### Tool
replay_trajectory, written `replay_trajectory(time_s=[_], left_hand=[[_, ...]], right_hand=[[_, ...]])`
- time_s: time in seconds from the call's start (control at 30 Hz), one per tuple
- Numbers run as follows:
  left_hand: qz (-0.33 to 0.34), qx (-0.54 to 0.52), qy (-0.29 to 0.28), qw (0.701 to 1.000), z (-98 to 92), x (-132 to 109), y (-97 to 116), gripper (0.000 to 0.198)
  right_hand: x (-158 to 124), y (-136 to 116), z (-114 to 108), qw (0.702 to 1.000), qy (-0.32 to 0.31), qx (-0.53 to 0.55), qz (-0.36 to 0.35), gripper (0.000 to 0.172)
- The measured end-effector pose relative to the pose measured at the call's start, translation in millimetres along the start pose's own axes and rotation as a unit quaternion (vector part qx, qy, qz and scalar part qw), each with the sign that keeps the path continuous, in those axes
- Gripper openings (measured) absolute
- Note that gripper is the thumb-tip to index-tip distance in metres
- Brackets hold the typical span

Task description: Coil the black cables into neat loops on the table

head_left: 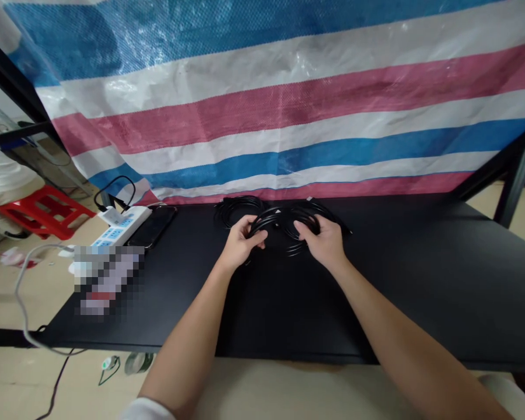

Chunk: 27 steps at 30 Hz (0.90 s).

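Observation:
Both of my hands grip a coiled black cable (269, 217) above the middle of a black table (420, 280). My left hand (244, 240) pinches the coil's left side between thumb and fingers. On its right side, my right hand (326, 240) is closed around the loops, thumb on top. Behind the hands, another black cable coil (240, 204) lies on the table near its back edge. More black cable (328, 211) with a light-coloured connector (309, 199) lies behind my right hand; whether it belongs to the held coil I cannot tell.
At the table's left stand a white power strip (125, 226) with a plugged-in charger, a dark phone (154, 226) and a blurred-out item (111, 280). A striped tarp (289, 128) hangs behind the table. A red stool (48, 210) is on the floor, with a person seated there.

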State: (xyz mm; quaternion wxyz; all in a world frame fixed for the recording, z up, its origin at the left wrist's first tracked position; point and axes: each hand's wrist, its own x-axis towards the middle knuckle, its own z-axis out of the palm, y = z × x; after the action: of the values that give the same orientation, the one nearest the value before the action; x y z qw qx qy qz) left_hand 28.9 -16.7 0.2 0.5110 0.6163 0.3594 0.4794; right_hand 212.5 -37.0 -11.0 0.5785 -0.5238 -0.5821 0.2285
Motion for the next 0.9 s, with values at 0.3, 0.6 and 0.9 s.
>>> replay_trajectory(time_s=[0.3, 0.6, 0.9], left_hand=[[-0.109, 0.081, -0.139, 0.981, -28.9, -5, 12, 0.034], [-0.092, -0.159, 0.018, 0.983, -10.8, -5, -4, 0.047], [-0.098, -0.295, 0.040, 0.950, -33.4, -3, 2, 0.034]], right_hand=[[-3, 6, -2, 0.976, -0.216, -0.029, -0.029, 0.038], [-8, 11, 10, 0.994, -0.079, -0.063, -0.038, 0.030], [-12, 2, 27, 0.936, -0.094, -0.336, -0.048, 0.033]])
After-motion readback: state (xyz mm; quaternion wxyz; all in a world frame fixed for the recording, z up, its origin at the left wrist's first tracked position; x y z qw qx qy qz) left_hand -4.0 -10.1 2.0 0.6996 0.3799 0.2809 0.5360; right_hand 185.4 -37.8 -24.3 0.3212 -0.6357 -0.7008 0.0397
